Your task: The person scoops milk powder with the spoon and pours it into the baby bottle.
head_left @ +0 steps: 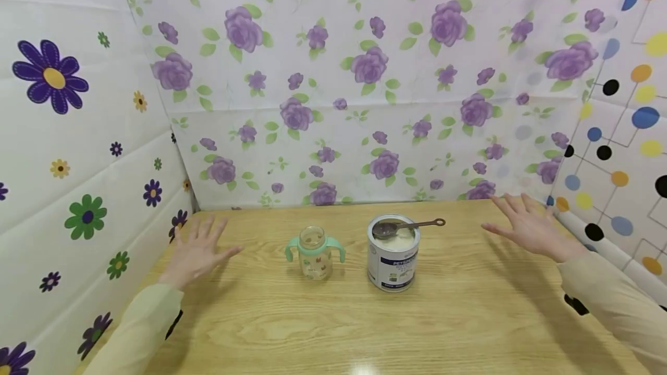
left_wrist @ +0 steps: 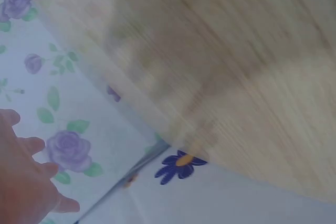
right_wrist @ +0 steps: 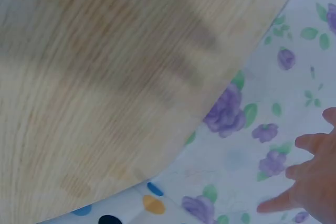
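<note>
Fingers spread, my left hand hovers over the left side of the table and holds nothing. On the far right, my right hand is also spread and free of any object. Between them stands a clear baby bottle with a mint-green collar and two handles; its top is uncovered. To its right is an open white tin of pale powder. A dark brown spoon lies across the tin's mouth, its handle pointing right. Each wrist view shows part of its hand, the left and the right, above the table.
The wooden table ends at a back wall sheet with purple roses. Flowered sheeting borders the left, and a dotted sheet borders the right.
</note>
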`<state>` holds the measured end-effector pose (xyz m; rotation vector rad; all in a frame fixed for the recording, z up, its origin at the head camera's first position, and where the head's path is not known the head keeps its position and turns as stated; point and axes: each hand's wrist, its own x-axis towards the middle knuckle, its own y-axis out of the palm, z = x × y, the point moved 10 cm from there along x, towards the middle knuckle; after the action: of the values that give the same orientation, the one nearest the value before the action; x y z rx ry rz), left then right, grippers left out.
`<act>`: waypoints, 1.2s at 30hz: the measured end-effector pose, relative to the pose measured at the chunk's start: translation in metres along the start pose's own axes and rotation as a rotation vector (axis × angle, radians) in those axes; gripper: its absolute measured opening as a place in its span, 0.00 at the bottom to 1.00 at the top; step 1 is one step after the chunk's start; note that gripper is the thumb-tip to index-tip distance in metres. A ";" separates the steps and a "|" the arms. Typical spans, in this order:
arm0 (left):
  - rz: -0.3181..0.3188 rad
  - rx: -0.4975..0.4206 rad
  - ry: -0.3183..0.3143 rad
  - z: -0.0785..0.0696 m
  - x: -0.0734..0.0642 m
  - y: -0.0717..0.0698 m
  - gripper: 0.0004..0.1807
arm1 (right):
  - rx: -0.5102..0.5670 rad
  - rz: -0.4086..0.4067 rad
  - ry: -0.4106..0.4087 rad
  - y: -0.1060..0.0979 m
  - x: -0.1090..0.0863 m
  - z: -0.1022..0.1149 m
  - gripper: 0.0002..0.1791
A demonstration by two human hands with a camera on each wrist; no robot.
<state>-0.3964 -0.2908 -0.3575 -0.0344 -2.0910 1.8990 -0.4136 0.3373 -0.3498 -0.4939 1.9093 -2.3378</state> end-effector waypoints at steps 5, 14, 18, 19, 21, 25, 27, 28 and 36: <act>-0.012 -0.023 0.034 -0.021 0.015 -0.006 0.47 | 0.127 0.064 -0.065 0.000 0.008 0.026 0.46; 0.031 -0.094 0.128 -0.080 0.048 -0.016 0.49 | 0.343 0.127 -0.163 -0.002 0.022 0.067 0.44; 0.046 -0.183 0.209 -0.111 0.059 -0.022 0.49 | 0.458 0.173 -0.167 0.000 0.026 0.075 0.39; 0.062 -0.226 0.222 -0.119 0.060 -0.022 0.49 | 0.483 0.186 -0.164 0.001 0.026 0.076 0.38; 0.084 -0.313 0.251 -0.134 0.063 -0.024 0.49 | 0.543 0.213 -0.160 0.002 0.027 0.079 0.35; 0.132 -0.485 0.271 -0.159 0.068 -0.026 0.49 | 0.657 0.276 -0.158 0.006 0.029 0.086 0.28; 0.146 -0.543 0.274 -0.170 0.072 -0.028 0.50 | 0.705 0.305 -0.161 0.008 0.029 0.089 0.26; 0.149 -0.572 0.278 -0.176 0.074 -0.030 0.50 | 0.728 0.319 -0.163 0.009 0.029 0.091 0.25; 0.115 -0.706 0.364 -0.226 0.085 -0.044 0.53 | 0.841 0.373 -0.188 0.011 0.027 0.102 0.22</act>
<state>-0.4134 -0.0584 -0.2811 -0.6137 -2.3960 1.0070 -0.4108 0.2319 -0.3383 -0.2240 0.7233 -2.4253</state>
